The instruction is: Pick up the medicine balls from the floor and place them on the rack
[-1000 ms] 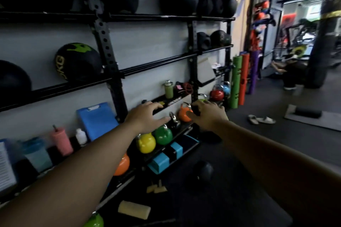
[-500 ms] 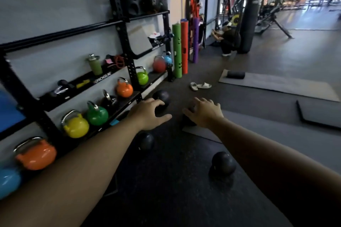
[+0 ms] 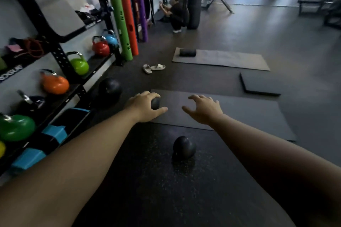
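Three black medicine balls lie on the floor. The largest ball (image 3: 110, 86) rests against the foot of the black rack (image 3: 60, 55) on the left. A smaller ball (image 3: 184, 146) sits on the speckled floor between my forearms. A third ball (image 3: 155, 103) shows in the gap between thumb and fingers of my left hand (image 3: 144, 109), at the near edge of a dark mat; the hand looks spread in front of it rather than closed on it. My right hand (image 3: 203, 110) hovers beside it, fingers apart and empty.
Coloured kettlebells (image 3: 79, 63) line the rack's low shelves, with blue-black blocks (image 3: 55, 132) underneath. Dark mats (image 3: 239, 112), a grey mat with a roller (image 3: 187, 52), sandals (image 3: 154, 68) and upright foam tubes (image 3: 122, 27) lie ahead. A person (image 3: 175, 14) crouches by a punch bag.
My view has swung right and down, from the rack's shelves to the floor. Both hands moved from in front of the kettlebells out over the mat, and the floor balls came closer.
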`<action>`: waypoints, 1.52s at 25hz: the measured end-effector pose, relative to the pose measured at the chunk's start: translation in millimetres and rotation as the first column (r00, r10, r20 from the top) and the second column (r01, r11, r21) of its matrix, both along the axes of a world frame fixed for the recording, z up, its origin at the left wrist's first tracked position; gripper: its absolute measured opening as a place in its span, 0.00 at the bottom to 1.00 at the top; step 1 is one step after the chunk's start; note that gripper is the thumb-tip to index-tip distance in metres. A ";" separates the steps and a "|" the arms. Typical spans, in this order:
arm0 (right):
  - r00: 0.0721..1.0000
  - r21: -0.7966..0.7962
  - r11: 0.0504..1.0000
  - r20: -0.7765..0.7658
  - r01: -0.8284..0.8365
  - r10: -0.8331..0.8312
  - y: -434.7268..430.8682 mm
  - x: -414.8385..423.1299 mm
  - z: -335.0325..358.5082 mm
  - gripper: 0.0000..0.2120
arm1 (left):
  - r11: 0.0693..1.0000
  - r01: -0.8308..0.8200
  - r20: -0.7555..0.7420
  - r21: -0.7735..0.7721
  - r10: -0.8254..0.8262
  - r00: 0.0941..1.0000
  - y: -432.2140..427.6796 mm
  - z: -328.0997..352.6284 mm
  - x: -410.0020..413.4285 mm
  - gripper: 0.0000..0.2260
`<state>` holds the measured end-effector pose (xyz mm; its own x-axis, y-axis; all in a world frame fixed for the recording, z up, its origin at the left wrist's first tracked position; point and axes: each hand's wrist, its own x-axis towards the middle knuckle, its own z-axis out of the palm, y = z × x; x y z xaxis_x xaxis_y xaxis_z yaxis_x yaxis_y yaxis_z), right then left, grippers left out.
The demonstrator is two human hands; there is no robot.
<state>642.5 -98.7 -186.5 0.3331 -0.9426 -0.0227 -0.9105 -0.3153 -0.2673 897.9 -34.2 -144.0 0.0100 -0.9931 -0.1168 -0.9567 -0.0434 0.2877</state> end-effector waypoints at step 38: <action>0.948 0.759 0.649 0.167 0.051 -0.270 -402.2 -26.7 -844.8 0.55 | 0.571 -0.421 -0.334 0.705 0.791 0.513 -385.6 -880.6 -92.7 0.55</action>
<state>615.8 -500.9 -1031.3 0.2748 -0.6861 -0.6736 -0.7956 0.2312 -0.5600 805.2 -419.8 -1024.6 0.3357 -0.5332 -0.7765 -0.2578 -0.8449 0.4687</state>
